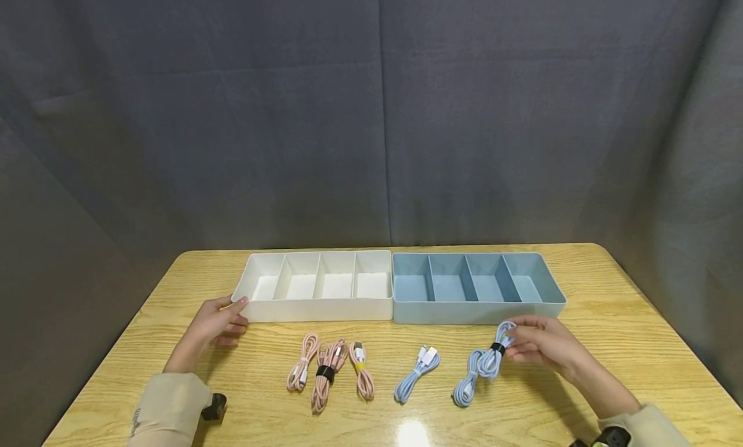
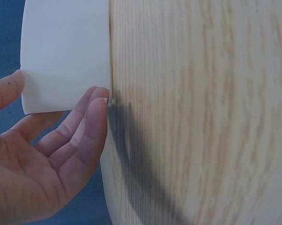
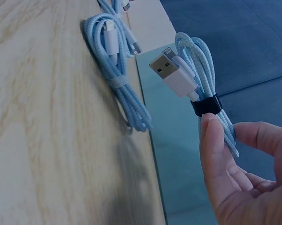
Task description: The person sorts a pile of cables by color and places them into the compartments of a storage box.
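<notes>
My left hand [image 1: 216,321] holds the left front corner of the white divided storage box [image 1: 319,310], its thumb at the rim and its fingers at the end wall, as the left wrist view shows. My right hand [image 1: 545,345] pinches a coiled light-blue USB cable [image 1: 493,360] with a black strap, lifted above the table in front of the blue divided storage box [image 1: 482,313]. In the right wrist view this cable's white USB plug [image 3: 178,80] points up and left. Another blue cable [image 1: 466,386] lies just below it, and a third blue cable [image 1: 416,376] lies farther left.
Three pink cable bundles [image 1: 326,374] lie side by side in front of the white box. Both boxes have several compartments and stand end to end along the back of the wooden table [image 1: 261,427]. A dark grey curtain [image 1: 290,144] hangs behind.
</notes>
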`<state>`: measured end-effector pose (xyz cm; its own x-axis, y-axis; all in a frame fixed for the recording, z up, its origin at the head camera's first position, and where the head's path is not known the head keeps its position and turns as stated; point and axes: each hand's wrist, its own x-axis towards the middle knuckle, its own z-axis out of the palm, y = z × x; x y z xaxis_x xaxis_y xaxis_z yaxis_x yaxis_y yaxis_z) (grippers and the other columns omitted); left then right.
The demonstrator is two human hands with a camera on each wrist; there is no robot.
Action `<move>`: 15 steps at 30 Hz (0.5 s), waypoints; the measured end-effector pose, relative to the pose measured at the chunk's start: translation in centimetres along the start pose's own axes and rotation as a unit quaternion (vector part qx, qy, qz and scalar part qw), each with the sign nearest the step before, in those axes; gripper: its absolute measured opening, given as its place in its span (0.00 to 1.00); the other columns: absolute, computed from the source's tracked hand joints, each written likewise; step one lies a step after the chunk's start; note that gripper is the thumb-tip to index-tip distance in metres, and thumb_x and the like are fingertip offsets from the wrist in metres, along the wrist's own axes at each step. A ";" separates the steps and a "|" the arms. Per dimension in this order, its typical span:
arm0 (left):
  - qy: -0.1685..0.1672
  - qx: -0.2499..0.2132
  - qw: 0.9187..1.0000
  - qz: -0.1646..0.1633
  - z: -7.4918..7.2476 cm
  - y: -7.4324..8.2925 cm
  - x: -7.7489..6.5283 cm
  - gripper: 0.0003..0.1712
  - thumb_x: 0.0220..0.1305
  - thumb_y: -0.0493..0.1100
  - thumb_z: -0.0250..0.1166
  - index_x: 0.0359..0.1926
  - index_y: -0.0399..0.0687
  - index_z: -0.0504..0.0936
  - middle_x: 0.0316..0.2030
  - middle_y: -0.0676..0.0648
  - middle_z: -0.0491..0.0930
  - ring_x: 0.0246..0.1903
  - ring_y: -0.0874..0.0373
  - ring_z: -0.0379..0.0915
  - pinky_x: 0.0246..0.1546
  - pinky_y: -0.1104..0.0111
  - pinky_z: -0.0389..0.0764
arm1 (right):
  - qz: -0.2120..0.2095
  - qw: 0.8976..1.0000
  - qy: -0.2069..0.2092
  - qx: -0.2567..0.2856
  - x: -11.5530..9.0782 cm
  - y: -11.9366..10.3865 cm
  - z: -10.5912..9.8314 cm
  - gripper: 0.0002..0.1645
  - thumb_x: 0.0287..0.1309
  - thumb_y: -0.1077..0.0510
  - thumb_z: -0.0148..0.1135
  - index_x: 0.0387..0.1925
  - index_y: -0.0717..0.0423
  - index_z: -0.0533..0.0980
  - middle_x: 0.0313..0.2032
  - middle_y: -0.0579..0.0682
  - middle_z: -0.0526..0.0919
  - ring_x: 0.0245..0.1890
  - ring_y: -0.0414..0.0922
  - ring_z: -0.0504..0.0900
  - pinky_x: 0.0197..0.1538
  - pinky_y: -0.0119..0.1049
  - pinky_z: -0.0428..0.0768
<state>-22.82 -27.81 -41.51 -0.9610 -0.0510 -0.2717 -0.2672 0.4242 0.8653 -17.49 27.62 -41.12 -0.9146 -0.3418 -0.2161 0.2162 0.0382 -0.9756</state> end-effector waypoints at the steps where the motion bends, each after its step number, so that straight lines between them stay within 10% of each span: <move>1: 0.000 -0.001 1.000 0.000 0.0 0.0 0.1 0.43 0.66 0.57 0.51 0.65 0.25 0.51 0.33 0.40 0.78 0.27 0.58 0.76 0.26 0.63 0.81 | -0.003 1.000 0.000 -0.001 0.0 -0.1 0.0 0.22 0.61 0.65 0.49 0.51 0.81 0.62 0.30 0.52 0.81 0.29 0.42 0.82 0.36 0.33 0.81; 15: 0.001 -0.003 1.000 -0.003 0.0 0.1 -0.1 0.41 0.67 0.55 0.50 0.65 0.26 0.51 0.33 0.40 0.78 0.27 0.57 0.76 0.25 0.64 0.81 | -0.030 1.000 0.007 -0.005 0.3 -2.0 0.3 0.32 0.64 0.64 0.49 0.57 0.86 0.49 0.30 0.52 0.81 0.29 0.41 0.82 0.37 0.34 0.81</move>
<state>-22.74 -27.76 -41.41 -0.9593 -0.0554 -0.2770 -0.2742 0.4177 0.8662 -18.07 27.18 -39.22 -0.9304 -0.3307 -0.1579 0.1577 0.0276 -0.9871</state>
